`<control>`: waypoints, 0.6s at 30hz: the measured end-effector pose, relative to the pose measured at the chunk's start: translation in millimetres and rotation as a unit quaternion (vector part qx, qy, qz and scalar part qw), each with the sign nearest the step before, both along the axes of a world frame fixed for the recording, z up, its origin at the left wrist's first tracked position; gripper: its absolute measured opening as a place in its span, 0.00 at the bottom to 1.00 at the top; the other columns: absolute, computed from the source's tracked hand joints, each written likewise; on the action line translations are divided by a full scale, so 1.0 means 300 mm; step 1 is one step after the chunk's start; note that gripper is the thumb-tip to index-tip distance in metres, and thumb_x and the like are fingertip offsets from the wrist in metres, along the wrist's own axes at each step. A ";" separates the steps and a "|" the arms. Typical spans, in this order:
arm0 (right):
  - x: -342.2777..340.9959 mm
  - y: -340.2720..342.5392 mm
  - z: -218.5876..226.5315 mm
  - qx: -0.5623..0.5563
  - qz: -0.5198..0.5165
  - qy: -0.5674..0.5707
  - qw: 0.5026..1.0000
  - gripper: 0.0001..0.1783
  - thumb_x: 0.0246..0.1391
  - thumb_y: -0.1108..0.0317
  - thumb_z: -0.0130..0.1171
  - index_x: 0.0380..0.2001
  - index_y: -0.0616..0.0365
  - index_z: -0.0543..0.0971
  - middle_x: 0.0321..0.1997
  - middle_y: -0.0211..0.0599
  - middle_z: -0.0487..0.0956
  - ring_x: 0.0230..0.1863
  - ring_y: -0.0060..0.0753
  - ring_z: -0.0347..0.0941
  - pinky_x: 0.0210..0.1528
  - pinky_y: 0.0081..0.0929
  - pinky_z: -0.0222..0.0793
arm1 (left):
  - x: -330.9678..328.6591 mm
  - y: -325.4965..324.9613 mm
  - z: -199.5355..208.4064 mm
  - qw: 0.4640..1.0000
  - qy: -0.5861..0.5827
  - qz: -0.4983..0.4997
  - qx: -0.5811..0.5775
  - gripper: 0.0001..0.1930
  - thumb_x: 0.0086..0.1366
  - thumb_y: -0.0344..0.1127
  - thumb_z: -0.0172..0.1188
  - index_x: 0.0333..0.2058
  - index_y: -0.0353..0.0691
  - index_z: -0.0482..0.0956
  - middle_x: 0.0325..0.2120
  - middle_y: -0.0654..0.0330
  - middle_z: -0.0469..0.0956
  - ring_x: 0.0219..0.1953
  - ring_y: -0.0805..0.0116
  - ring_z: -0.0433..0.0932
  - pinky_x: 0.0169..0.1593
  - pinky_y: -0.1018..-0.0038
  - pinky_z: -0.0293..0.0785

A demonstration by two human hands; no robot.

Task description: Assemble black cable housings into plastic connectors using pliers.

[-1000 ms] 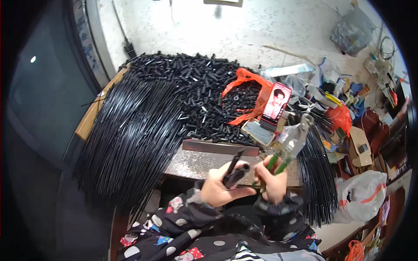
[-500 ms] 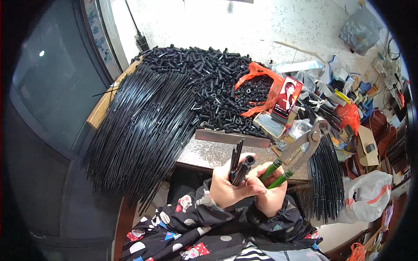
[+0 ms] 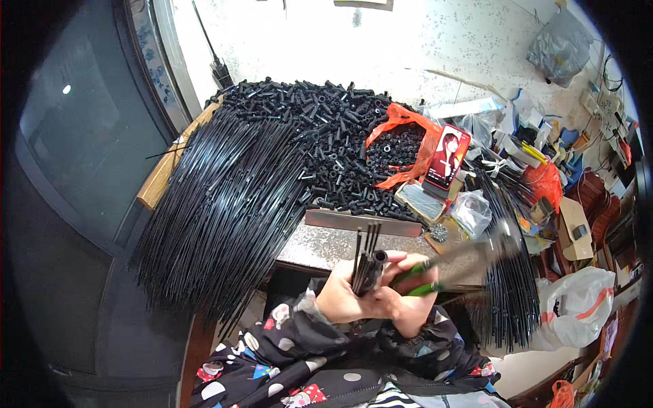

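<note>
My left hand is closed round several thin black rods and a short black tube, whose round open end points up and away from me. Against it presses my right hand, its fingers beside the tube. A pair of pliers with green handles is gripped in the right hand too, jaws to the right and smeared by motion. Whether the right fingers also pinch a small part is hidden. Both hands are in front of the table's near edge.
Black tubes lie heaped on the table behind a metal strip. Long black rods hang over its left edge; another rod bundle hangs at right. A phone stands by an orange-red bag.
The pliers have swung to the right and now lie flatter. Both hands have shifted slightly left, and the left hand still holds the rods and tube.
</note>
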State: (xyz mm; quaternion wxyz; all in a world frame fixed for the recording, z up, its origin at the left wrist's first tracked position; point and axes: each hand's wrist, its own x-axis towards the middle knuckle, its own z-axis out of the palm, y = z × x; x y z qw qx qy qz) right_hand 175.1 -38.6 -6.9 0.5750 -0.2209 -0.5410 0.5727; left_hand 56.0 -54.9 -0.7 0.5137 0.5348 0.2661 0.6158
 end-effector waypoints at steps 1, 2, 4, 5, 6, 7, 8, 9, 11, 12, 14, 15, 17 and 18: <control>-0.001 0.010 0.012 -0.012 0.022 0.013 1.000 0.24 0.35 0.82 0.63 0.37 0.60 0.64 0.31 0.35 0.72 0.27 0.23 0.68 0.31 0.21 0.65 | -0.027 -0.017 0.018 0.998 0.014 -0.059 -0.022 0.27 0.46 0.28 0.68 0.46 0.34 0.69 0.31 0.65 0.74 0.36 0.80 0.69 0.43 0.78 0.68; 0.006 0.016 0.038 -0.022 0.041 0.026 0.999 0.24 0.35 0.82 0.62 0.37 0.60 0.65 0.29 0.34 0.72 0.26 0.20 0.68 0.30 0.17 0.63 | -0.040 -0.029 0.054 0.998 0.014 -0.058 -0.022 0.27 0.46 0.28 0.68 0.46 0.34 0.69 0.31 0.65 0.74 0.36 0.80 0.69 0.43 0.78 0.68; 0.042 -0.003 0.067 -0.187 0.064 -0.020 0.980 0.16 0.44 0.78 0.57 0.37 0.60 0.66 0.25 0.31 0.71 0.23 0.20 0.66 0.26 0.17 0.62 | -0.092 -0.052 0.075 0.991 0.125 -0.023 -0.033 0.22 0.47 0.28 0.66 0.43 0.34 0.71 0.29 0.66 0.72 0.34 0.81 0.68 0.41 0.78 0.68; 0.087 -0.001 0.084 -0.217 0.118 -0.072 0.966 0.11 0.48 0.76 0.54 0.36 0.61 0.67 0.24 0.30 0.71 0.22 0.19 0.67 0.25 0.16 0.62 | -0.098 -0.061 0.097 0.997 0.060 0.032 -0.020 0.22 0.48 0.28 0.66 0.43 0.32 0.71 0.19 0.71 0.68 0.25 0.84 0.66 0.33 0.83 0.66; 0.134 0.009 0.089 -0.246 0.169 -0.126 0.946 0.08 0.51 0.74 0.51 0.35 0.61 0.68 0.23 0.30 0.72 0.21 0.18 0.67 0.24 0.16 0.63 | -0.145 -0.035 0.059 0.995 0.087 0.056 -0.009 0.28 0.44 0.26 0.68 0.46 0.29 0.67 0.13 0.75 0.62 0.19 0.87 0.63 0.25 0.86 0.61; 0.170 0.009 0.104 -0.244 0.197 -0.232 0.921 0.07 0.53 0.72 0.49 0.36 0.62 0.69 0.23 0.29 0.72 0.21 0.17 0.68 0.24 0.16 0.64 | -0.177 -0.019 0.033 0.998 0.025 0.054 0.010 0.34 0.41 0.33 0.70 0.46 0.27 0.65 0.12 0.74 0.63 0.16 0.85 0.62 0.23 0.85 0.61; 0.195 0.002 0.107 -0.239 0.226 -0.334 0.883 0.08 0.54 0.71 0.47 0.36 0.63 0.70 0.22 0.29 0.73 0.20 0.16 0.68 0.23 0.16 0.64 | -0.197 -0.007 0.039 0.997 -0.035 0.055 0.028 0.40 0.38 0.40 0.73 0.47 0.24 0.63 0.11 0.73 0.64 0.14 0.84 0.62 0.21 0.83 0.61; 0.204 -0.014 0.092 -0.212 0.265 -0.382 0.860 0.11 0.55 0.69 0.47 0.40 0.63 0.71 0.22 0.28 0.73 0.21 0.14 0.68 0.25 0.15 0.65 | -0.207 -0.002 0.028 0.995 -0.086 0.053 0.008 0.49 0.31 0.44 0.74 0.50 0.23 0.59 0.11 0.74 0.62 0.15 0.84 0.62 0.21 0.83 0.62; 0.184 -0.031 0.067 -0.114 0.304 -0.394 0.859 0.11 0.53 0.71 0.50 0.38 0.64 0.72 0.23 0.29 0.74 0.22 0.16 0.69 0.24 0.14 0.64 | -0.204 -0.005 0.034 0.995 -0.017 0.098 -0.024 0.41 0.33 0.37 0.75 0.46 0.26 0.66 0.12 0.74 0.63 0.16 0.85 0.63 0.20 0.85 0.59; 0.170 -0.039 0.059 -0.046 0.306 -0.397 0.864 0.11 0.53 0.71 0.50 0.40 0.63 0.72 0.25 0.28 0.75 0.24 0.16 0.69 0.25 0.15 0.64 | -0.199 0.001 0.028 0.994 0.052 0.096 -0.026 0.37 0.34 0.35 0.75 0.44 0.27 0.68 0.13 0.73 0.65 0.16 0.85 0.63 0.20 0.86 0.58; 0.164 -0.025 0.027 0.012 0.305 -0.422 0.854 0.17 0.53 0.72 0.48 0.48 0.63 0.68 0.34 0.32 0.76 0.30 0.19 0.71 0.33 0.17 0.65 | -0.173 -0.008 0.050 0.979 0.117 0.147 -0.080 0.21 0.37 0.31 0.73 0.32 0.36 0.75 0.16 0.76 0.61 0.20 0.87 0.58 0.25 0.87 0.58; 0.160 -0.022 0.023 -0.025 0.336 -0.334 0.881 0.21 0.53 0.73 0.48 0.52 0.63 0.64 0.39 0.35 0.74 0.33 0.22 0.71 0.37 0.19 0.65 | -0.169 -0.010 0.038 0.983 0.083 0.137 -0.088 0.21 0.37 0.32 0.73 0.31 0.36 0.75 0.16 0.76 0.62 0.20 0.87 0.59 0.25 0.87 0.58; 0.163 -0.017 0.034 -0.061 0.365 -0.244 0.897 0.25 0.54 0.73 0.47 0.56 0.62 0.59 0.44 0.38 0.73 0.36 0.25 0.72 0.41 0.22 0.65 | -0.159 -0.015 0.036 0.986 0.048 0.129 -0.095 0.20 0.38 0.33 0.73 0.31 0.36 0.75 0.16 0.75 0.64 0.20 0.87 0.60 0.24 0.87 0.58; 0.173 -0.016 0.055 -0.161 0.417 -0.218 0.868 0.26 0.55 0.71 0.46 0.57 0.61 0.56 0.44 0.39 0.72 0.37 0.26 0.71 0.42 0.23 0.65 | -0.150 -0.022 0.056 0.984 0.067 0.137 -0.092 0.19 0.39 0.34 0.72 0.30 0.36 0.74 0.16 0.74 0.66 0.20 0.87 0.61 0.24 0.87 0.59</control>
